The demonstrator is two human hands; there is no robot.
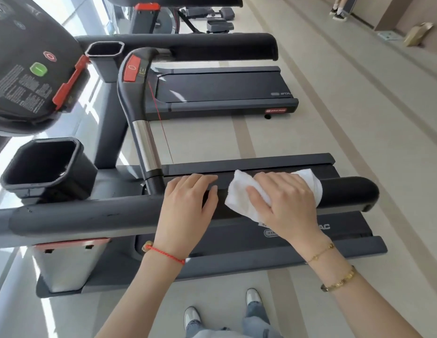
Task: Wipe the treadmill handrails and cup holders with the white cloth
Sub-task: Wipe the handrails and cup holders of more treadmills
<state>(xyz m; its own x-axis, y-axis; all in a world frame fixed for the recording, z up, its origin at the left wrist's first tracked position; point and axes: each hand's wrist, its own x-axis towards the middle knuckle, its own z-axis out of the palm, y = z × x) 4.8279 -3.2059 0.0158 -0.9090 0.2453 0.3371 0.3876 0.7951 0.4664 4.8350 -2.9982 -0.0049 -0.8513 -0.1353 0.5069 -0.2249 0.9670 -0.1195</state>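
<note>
Wiping the near handrail (90,217), right hand (283,201) presses white cloth (242,198); left hand (188,203) rests flat; 2 cup holders (49,167) seem left.

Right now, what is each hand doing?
Left hand: open, fingers resting on the handrail, holding nothing.
Right hand: open, pressing the white cloth onto it.
</note>
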